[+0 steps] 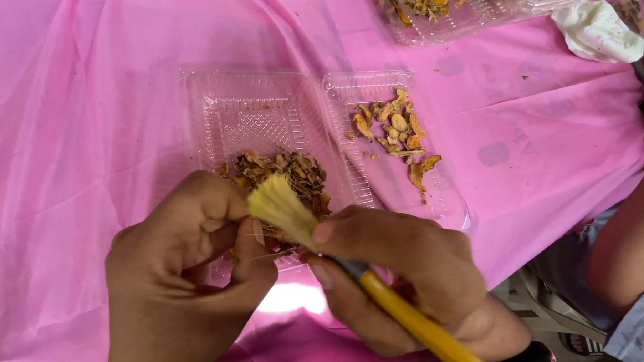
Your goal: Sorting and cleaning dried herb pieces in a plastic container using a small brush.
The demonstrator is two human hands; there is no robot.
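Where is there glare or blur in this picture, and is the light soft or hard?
Head view: soft, even light; faint glare on the clear plastic tray; a bright patch on the pink cloth between the hands; brush bristles slightly blurred.

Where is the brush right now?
In the head view, low and centre: the brush is in the right hand, bristles by the left hand, above the clear tray.

I see bright, even daylight, with only soft shadows under the hands. The pink cloth (85, 139) shows a washed-out glare patch near the bottom centre, the clear plastic tray (255, 112) glints faintly, and focus softens slightly towards the far edges.
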